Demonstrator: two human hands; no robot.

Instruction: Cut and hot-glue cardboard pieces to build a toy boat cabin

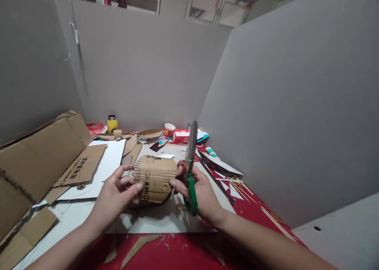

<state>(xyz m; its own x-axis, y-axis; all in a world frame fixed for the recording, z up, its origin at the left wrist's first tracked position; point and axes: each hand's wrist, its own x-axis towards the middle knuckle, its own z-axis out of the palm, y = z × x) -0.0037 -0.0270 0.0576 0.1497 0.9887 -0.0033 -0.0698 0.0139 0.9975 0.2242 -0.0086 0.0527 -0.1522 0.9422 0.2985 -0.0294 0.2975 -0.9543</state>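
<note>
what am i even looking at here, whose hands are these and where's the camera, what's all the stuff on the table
There is no machine here: these are a person's two bare hands, filmed by one camera worn on the head, looking forward and down. The left hand and the right hand hold a curved piece of cardboard between them. The right hand also grips green-handled scissors, blades pointing up. Below lies a red table with a white sheet, flattened cardboard on the left, a yellow bottle, a red and white cup, and thin wooden sticks on the right. Grey walls surround the table.
</note>
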